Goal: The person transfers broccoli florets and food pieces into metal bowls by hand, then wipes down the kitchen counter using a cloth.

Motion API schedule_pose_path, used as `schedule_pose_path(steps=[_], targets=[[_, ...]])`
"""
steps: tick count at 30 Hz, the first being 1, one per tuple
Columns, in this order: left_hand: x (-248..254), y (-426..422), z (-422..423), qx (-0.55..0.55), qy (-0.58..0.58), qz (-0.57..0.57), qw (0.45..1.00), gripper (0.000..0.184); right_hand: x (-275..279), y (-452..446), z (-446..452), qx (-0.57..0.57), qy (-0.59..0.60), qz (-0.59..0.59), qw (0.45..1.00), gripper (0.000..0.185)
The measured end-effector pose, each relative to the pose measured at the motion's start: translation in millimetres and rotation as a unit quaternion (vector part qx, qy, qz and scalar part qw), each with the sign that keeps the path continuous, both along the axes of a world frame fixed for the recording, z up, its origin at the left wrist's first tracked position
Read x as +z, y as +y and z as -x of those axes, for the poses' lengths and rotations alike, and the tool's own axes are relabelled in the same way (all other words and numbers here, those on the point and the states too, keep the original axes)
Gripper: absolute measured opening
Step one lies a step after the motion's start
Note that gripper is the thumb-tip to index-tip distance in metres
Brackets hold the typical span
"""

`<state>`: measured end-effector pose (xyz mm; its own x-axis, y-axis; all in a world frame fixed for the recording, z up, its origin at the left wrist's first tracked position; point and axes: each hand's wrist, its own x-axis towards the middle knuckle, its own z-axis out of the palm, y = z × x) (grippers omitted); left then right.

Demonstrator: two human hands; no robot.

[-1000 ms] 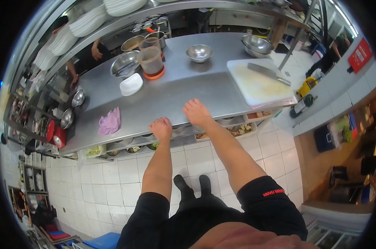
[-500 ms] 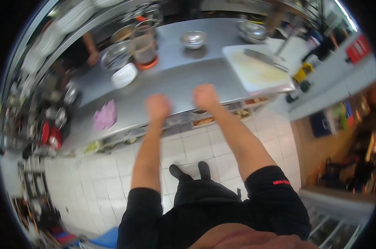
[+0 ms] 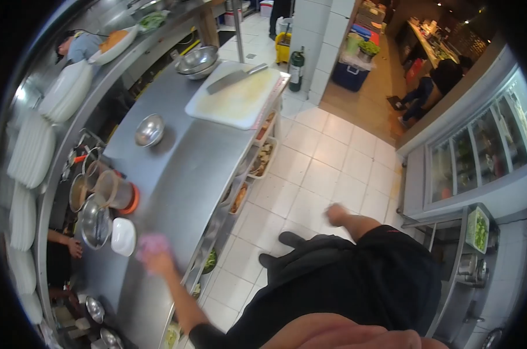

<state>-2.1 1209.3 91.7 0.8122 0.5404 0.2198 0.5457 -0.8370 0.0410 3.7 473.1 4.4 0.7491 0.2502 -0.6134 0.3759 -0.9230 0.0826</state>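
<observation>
The left hand [image 3: 163, 265] has hold of the pink cloth [image 3: 153, 244] on the surface [image 3: 191, 166], apparently pressing down to keep it bunched (blur hides how far this grip is open). The forearm crosses the surface's near edge. The right hand [image 3: 337, 215] is out over the floor [image 3: 304, 168], perhaps for balance, nothing visible in it, its opening unclear. Beyond the cloth grip sits the white dish [image 3: 124, 237]; open metal runs towards the cutting board [image 3: 234, 110], where the knife [image 3: 231, 80] lies flat.

A pink cloth [image 3: 153, 248] lies on a grey metal counter [image 3: 185, 164] beside a plain white dish [image 3: 123, 237]; a yellow bucket [image 3: 283, 51] and blue cooler [image 3: 349, 76] flank white tiles [image 3: 310, 166].
</observation>
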Motion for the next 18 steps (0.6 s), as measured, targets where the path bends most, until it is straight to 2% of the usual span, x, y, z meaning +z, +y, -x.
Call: schedule_pose_path(steps=[1, 2, 3, 4, 5, 6, 7, 8, 9, 10, 11, 13, 15, 17, 18], targets=[[-58.2, 0.6, -46.1, -0.070, -0.085, -0.107, 0.988, 0.062, 5.9, -29.3, 10.1, -0.138, -0.042, 0.015, 0.989, 0.025], [-51.0, -46.0, -85.2, -0.127, -0.098, -0.126, 0.979, 0.060, 28.7, -40.5, 15.4, -0.256, -0.090, 0.029, 0.962, 0.026], [-35.3, -98.0, -124.5, -0.183, -0.108, -0.146, 0.966, 0.058, 29.3, -54.7, 18.7, -0.324, -0.147, 0.021, 0.934, 0.027], [3.0, -157.1, -144.0, -0.230, -0.138, 0.072, 0.961, 0.048, 43.6, -57.7, 18.2, -0.354, -0.142, 0.010, 0.924, 0.026], [31.1, -204.5, -155.4, -0.302, -0.183, 0.141, 0.925, 0.041, 55.3, -53.3, 19.7, -0.372, -0.170, -0.027, 0.912, 0.024], [5.8, -235.4, -171.7, -0.329, -0.171, 0.254, 0.893, 0.037, 55.2, -42.0, 16.5, -0.331, -0.153, -0.026, 0.931, 0.024], [18.5, -270.2, -160.0, -0.357, -0.112, 0.320, 0.870, 0.036, 48.2, -34.8, 12.8, -0.341, -0.188, -0.067, 0.919, 0.024], [-2.6, -299.7, -150.1, -0.370, -0.160, 0.294, 0.867, 0.035, 37.6, -21.3, 9.1, -0.353, -0.214, -0.112, 0.904, 0.024], [-6.4, -325.5, -133.2, -0.394, -0.084, 0.398, 0.824, 0.036, 23.1, -6.3, 8.1, -0.370, -0.207, -0.151, 0.893, 0.025], [16.9, -339.3, -102.2, -0.477, -0.035, 0.427, 0.768, 0.038, 8.2, 8.3, 11.3, -0.341, -0.188, -0.151, 0.909, 0.025], [11.8, -330.9, -78.3, -0.457, -0.040, 0.428, 0.779, 0.038, -5.5, 27.5, 14.0, -0.337, -0.210, -0.196, 0.897, 0.025], [6.9, -328.2, -64.6, -0.543, -0.165, 0.344, 0.748, 0.039, -26.3, 53.7, 16.2, -0.349, -0.233, -0.263, 0.869, 0.027], [38.6, -264.0, -64.7, -0.436, -0.127, 0.428, 0.782, 0.040, -38.1, 56.8, 26.4, -0.336, -0.197, -0.237, 0.890, 0.029], [51.6, -179.1, -59.1, -0.280, -0.189, 0.391, 0.856, 0.043, -41.8, 44.1, 29.3, -0.313, -0.161, -0.209, 0.913, 0.032], [45.2, -119.0, -53.0, -0.259, -0.240, 0.314, 0.881, 0.043, -50.8, 32.4, 31.8, -0.331, -0.164, -0.227, 0.901, 0.034]])
